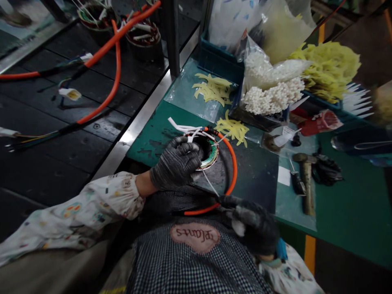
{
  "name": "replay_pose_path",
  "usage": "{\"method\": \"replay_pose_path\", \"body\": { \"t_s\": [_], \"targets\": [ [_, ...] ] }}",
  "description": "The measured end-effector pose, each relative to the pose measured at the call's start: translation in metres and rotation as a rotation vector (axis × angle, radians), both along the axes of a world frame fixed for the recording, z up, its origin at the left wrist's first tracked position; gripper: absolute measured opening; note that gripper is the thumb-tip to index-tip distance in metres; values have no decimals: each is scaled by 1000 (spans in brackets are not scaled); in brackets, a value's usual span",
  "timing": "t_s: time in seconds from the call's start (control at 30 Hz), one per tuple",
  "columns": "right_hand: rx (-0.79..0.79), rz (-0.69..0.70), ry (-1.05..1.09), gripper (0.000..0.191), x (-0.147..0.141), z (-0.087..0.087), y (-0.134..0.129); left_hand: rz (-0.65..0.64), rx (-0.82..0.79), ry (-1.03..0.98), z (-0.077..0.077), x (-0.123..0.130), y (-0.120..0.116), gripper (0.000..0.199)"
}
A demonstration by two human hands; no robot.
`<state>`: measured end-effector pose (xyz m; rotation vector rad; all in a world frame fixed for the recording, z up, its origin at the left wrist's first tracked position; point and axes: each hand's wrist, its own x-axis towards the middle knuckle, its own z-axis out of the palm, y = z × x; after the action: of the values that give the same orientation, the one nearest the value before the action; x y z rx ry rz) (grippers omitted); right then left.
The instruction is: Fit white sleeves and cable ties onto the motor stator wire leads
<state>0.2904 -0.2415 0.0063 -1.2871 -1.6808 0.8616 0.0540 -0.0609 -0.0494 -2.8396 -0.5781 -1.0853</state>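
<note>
A round motor stator (211,157) with a green ring, white sleeves and an orange cable (234,163) is at the near edge of the green table. My left hand (177,163), in a dark grey glove, is closed on the stator's left side. My right hand (254,224), gloved and somewhat blurred, has its fingers pinched on a thin white tie (210,183) that runs down from the stator's lower rim. The orange cable loops around the right side and passes close to my right fingertips.
Yellow insulation pieces (232,128) lie behind the stator. Blue bins (214,55) hold bags and white beads (272,98). A hammer (307,183) lies on the right. On the left, orange cables (105,102) and more stators (143,43) rest on a dark slatted surface (39,163).
</note>
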Motion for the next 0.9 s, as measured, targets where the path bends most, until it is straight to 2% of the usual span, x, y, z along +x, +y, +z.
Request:
{"method": "replay_pose_path", "body": {
  "t_s": [0.07, 0.1, 0.17, 0.27, 0.37, 0.43, 0.5, 0.57, 0.63, 0.77, 0.83, 0.9],
  "targets": [
    [174, 39, -134, 30, -4, -8, 15, -39, -24, 20, 0, -2, 2, 20],
    [249, 16, -227, 25, -6, -14, 26, -42, -37, 37, 0, -3, 3, 20],
    [320, -116, -397, 20, -9, -27, 49, -29, -59, 55, -1, -5, 4, 20],
    [259, -299, -530, 32, -12, -36, 83, -68, -48, 1, -3, -6, 5, 20],
    [173, -285, -582, 31, -19, -31, 108, -86, -55, -27, -4, -6, 6, 14],
    [125, -211, -484, 24, -25, -27, 120, -67, -88, -4, -4, -6, 7, 12],
    [73, -167, -273, 22, -28, -23, 128, -66, -101, -2, -3, -6, 6, 13],
    [10, -146, -51, 24, -25, -19, 133, -71, -73, -18, -3, -5, 6, 15],
    [-78, -66, 87, 27, -17, -12, 134, -66, -48, -23, -3, -4, 5, 17],
    [-205, 170, 92, 19, -1, -1, 133, -42, -98, 10, -2, -4, 5, 25],
    [-166, 146, 59, 14, 2, -2, 133, -36, -104, 16, -1, -3, 5, 22],
    [-113, 52, 64, 11, 1, -6, 134, -50, -66, -23, 1, -2, 5, 14]
  ]
}}
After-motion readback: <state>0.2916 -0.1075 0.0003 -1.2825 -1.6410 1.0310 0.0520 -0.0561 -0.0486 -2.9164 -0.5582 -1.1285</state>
